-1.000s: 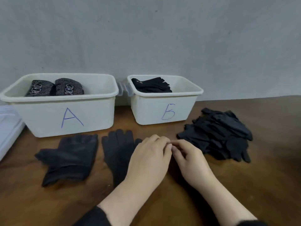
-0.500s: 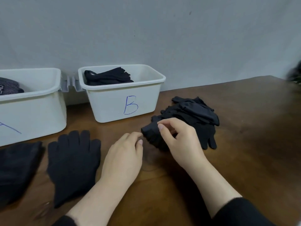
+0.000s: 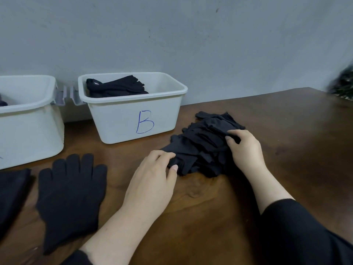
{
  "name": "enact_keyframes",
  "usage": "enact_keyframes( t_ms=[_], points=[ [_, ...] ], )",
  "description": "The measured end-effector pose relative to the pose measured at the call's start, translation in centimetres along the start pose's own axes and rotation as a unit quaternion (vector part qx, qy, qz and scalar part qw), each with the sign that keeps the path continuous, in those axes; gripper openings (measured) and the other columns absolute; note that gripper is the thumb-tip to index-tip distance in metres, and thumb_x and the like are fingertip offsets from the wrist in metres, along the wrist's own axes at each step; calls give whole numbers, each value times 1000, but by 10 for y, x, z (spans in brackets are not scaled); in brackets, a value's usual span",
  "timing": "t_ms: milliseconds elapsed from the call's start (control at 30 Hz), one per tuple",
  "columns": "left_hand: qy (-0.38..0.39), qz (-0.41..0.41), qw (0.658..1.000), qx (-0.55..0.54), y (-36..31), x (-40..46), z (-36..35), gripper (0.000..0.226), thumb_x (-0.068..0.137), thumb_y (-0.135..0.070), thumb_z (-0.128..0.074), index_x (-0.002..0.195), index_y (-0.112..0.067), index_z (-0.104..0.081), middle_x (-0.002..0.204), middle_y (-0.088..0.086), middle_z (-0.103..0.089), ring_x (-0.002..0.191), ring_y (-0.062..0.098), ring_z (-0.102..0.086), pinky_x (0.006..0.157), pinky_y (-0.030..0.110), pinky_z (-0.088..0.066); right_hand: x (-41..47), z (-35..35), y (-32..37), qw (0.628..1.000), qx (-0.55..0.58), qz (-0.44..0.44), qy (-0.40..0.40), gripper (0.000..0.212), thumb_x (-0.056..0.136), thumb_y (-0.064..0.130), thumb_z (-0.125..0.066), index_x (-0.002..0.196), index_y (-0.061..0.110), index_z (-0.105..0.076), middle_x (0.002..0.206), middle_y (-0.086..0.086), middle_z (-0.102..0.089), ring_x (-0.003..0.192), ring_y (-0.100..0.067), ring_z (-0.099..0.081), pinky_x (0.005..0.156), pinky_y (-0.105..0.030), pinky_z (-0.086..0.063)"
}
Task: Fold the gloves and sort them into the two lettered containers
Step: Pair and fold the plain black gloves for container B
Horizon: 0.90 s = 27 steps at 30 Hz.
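Where the white container (image 3: 133, 119) at eleven o'clock faces us, we read a blue handwritten "B" (image 3: 144, 122) on its front wall; folded black gloves (image 3: 114, 87) lie inside at its left end, a small pale tag on them too tiny to read. A second white container (image 3: 28, 119) at nine o'clock is cut off by the frame edge, so we cannot make out its letter, and only a dark scrap shows inside.

The pile of dark gloves (image 3: 202, 144) sits on the brown table (image 3: 286, 150) at one o'clock. Our left hand (image 3: 152, 180) pinches the pile's near-left edge, the cloth caught between curled fingers (image 3: 166, 153) and thumb. Our right hand (image 3: 244, 148) grips the pile's right side, fingers curled over the top fold.

A black knit glove (image 3: 70, 197) lies flat at eight o'clock, apart from both hands. Another dark glove (image 3: 11, 190) beside it is cut off. A blurred dark shape (image 3: 342, 85) at two o'clock stays unclear.
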<state>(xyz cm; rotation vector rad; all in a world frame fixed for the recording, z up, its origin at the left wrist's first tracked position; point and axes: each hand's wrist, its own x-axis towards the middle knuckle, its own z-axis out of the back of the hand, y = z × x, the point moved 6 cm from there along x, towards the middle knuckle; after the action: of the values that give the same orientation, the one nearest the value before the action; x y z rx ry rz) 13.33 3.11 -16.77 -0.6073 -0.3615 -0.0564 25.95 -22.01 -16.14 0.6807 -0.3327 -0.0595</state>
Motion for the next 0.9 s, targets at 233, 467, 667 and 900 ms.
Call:
enact_keyframes(
  t_ms=[233,467,667,900],
  points=[
    [5,-8,1000,-5,2,-1,1,39,101,-40,-43,138,-31,-49,135,-21,-43,120,-3,-42,99,17,-36,-14,34,17,980,103,61,-160,23,104,31,-52,117,25,-70,113,9,-70,111,-17,-63,105,-49,-48],
    [-63,-20,982,-175,-4,-3,18,55,93,-58,-44,146,-44,-36,134,-35,-43,128,-13,-39,101,8,-30,-61,70,89,954,228,152,-124,14,103,25,-56,99,30,-68,82,17,-70,82,2,-65,67,-13,-51],
    [-53,8,941,-335,-7,-9,24,58,91,-53,-58,144,-48,-34,128,-45,-48,127,-14,-43,104,11,-35,-78,61,124,958,263,104,53,20,101,31,-59,90,28,-76,81,10,-76,75,-7,-72,63,-26,-58],
    [-107,67,917,-379,10,-16,36,48,94,-38,-60,136,-48,-38,120,-21,-61,110,-7,-58,90,12,-45,-84,53,143,959,247,120,71,18,101,29,-61,90,29,-76,80,17,-75,74,2,-69,62,-14,-50]
  ],
)
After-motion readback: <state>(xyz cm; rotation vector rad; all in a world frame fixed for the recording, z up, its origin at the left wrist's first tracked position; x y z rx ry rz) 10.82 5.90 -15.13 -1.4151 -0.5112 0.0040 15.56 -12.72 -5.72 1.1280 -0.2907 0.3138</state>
